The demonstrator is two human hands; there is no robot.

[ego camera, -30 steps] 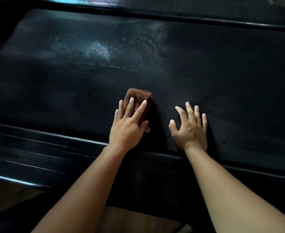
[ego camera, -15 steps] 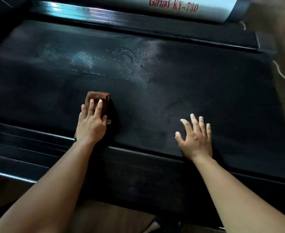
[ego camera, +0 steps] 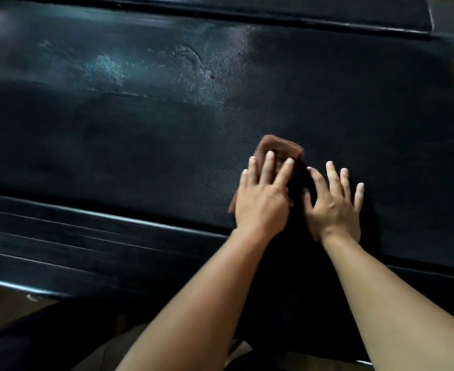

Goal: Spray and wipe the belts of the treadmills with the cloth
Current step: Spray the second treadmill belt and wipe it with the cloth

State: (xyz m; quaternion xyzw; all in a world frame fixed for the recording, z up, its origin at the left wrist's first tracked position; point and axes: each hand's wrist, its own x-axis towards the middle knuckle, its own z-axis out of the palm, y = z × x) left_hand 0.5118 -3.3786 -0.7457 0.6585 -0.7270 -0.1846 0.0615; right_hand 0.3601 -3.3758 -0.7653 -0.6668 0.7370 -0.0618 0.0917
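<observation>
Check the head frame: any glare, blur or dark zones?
Head view: dim overall. Pale glare on the belt, upper left. The cloth and left hand are slightly motion-smeared, the right hand sharper. The near rail is almost black, and wide-angle distortion bends the edges.

The black treadmill belt (ego camera: 140, 145) looks matt and finely textured; the folded brown cloth (ego camera: 279, 149) looks soft; the black side rail (ego camera: 86, 236) is glossy.

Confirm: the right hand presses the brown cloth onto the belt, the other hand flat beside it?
No. In the head view the left hand presses the brown cloth onto the belt; the right hand lies flat beside it.
</observation>
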